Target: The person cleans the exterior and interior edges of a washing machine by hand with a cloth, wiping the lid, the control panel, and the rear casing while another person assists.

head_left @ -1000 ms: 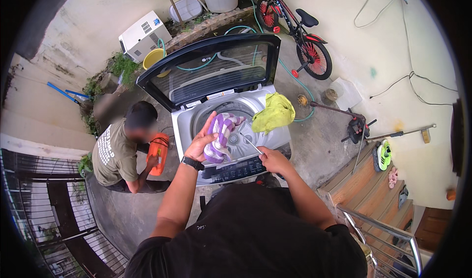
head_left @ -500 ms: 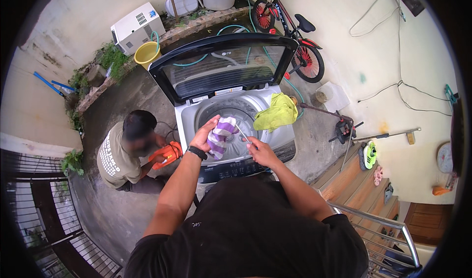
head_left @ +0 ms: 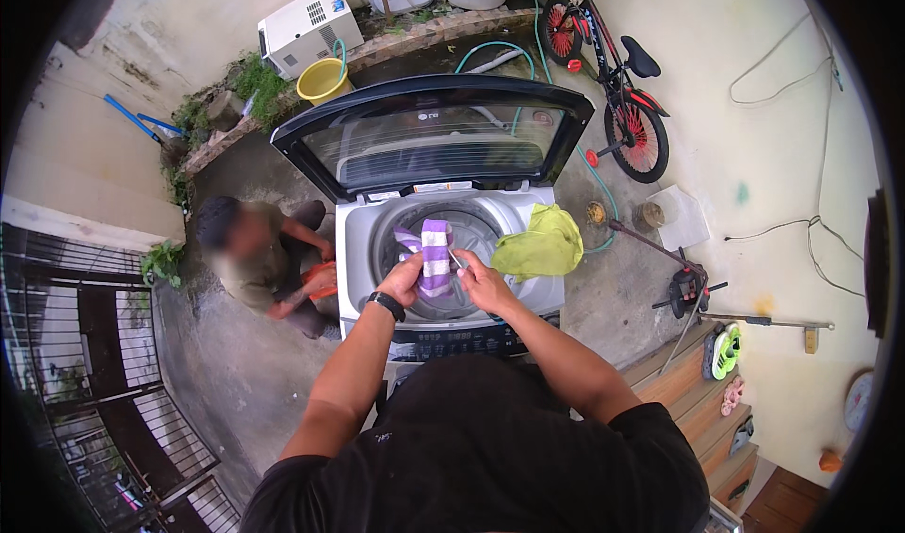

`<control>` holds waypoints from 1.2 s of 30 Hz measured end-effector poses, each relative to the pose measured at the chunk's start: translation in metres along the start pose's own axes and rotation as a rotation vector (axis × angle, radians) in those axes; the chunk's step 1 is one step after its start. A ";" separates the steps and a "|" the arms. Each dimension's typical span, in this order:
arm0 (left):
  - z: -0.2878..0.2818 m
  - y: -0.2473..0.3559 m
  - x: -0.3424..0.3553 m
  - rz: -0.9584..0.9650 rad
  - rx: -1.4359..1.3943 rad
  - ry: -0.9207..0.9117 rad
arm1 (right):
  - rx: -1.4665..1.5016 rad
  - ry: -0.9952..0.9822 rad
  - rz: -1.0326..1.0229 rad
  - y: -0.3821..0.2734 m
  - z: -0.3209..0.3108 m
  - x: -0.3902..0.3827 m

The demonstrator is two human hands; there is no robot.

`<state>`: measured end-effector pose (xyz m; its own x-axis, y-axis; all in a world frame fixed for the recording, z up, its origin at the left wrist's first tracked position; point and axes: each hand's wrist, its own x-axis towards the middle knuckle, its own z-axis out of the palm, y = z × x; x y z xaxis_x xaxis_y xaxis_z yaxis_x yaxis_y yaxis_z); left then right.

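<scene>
My left hand (head_left: 403, 280) is closed on a purple-and-white striped cloth (head_left: 436, 250), held up over the open drum of a top-loading washing machine (head_left: 354, 241). In my right hand (head_left: 485, 284) is a slim metal tool (head_left: 456, 258), perhaps a screwdriver; the fingers hide its handle. Its thin shaft points up and left, against or very near the cloth's right edge. A yellow-green cloth (head_left: 539, 244) lies draped over the machine's right rim, beside my right hand. The dark glass lid (head_left: 438, 137) stands raised behind the drum.
At the left, another person (head_left: 259, 260) crouches beside the machine, hands on an orange thing (head_left: 320, 278). Behind stand a yellow bucket (head_left: 322, 81), a white boxy appliance (head_left: 309, 29) and a bicycle (head_left: 617, 81). A hose (head_left: 603, 194) runs along the floor; wooden steps (head_left: 698, 410) rise at right.
The view has shifted, so the surroundings sit further right. The striped cloth now hangs more upright and spread. The other person's head has lifted and turned toward the machine.
</scene>
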<state>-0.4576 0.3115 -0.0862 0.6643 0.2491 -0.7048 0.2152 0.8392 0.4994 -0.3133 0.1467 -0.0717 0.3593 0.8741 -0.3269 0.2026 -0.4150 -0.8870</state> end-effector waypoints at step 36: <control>0.091 0.028 0.137 0.270 0.971 0.675 | 1.030 0.076 0.304 0.017 -0.011 0.095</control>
<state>-0.2959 0.3252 -0.1226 0.3267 0.8045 -0.4960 0.7669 0.0811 0.6366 -0.2658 0.2201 -0.1142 0.3278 0.7376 -0.5903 -0.7568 -0.1690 -0.6314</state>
